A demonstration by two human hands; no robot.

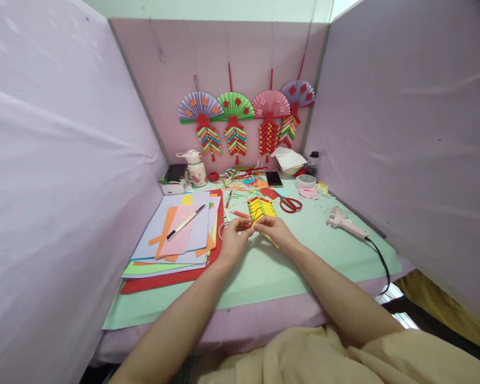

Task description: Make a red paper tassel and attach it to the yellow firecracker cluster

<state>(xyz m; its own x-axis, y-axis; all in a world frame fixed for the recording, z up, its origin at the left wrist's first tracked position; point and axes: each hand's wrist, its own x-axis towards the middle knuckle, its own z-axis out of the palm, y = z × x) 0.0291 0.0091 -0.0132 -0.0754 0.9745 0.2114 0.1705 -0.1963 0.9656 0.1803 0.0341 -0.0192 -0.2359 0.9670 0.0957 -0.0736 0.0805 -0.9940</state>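
Observation:
My left hand [239, 234] and my right hand [278, 230] meet over the middle of the table, fingertips pinched close together. What they pinch is small and mostly hidden by the fingers; a thin red bit shows beside them. Just beyond lies a yellow paper firecracker string [262, 207] of rolled tubes with green lacing, its near end covered by my hands. A yellow paper strip [272, 242] sticks out under my right hand. Left of the string is a red pencil-like stick [240, 214]. Red-handled scissors [290, 204] rest to its right.
Coloured paper sheets [146, 240] with a pen [186, 222] are stacked at left. A glue gun [348, 224] with black cord lies right. Behind are paper scraps [244, 184], a phone [274, 179], a tape roll [305, 181] and a bottle [197, 169]. Finished fan hangings [234, 106] hang behind.

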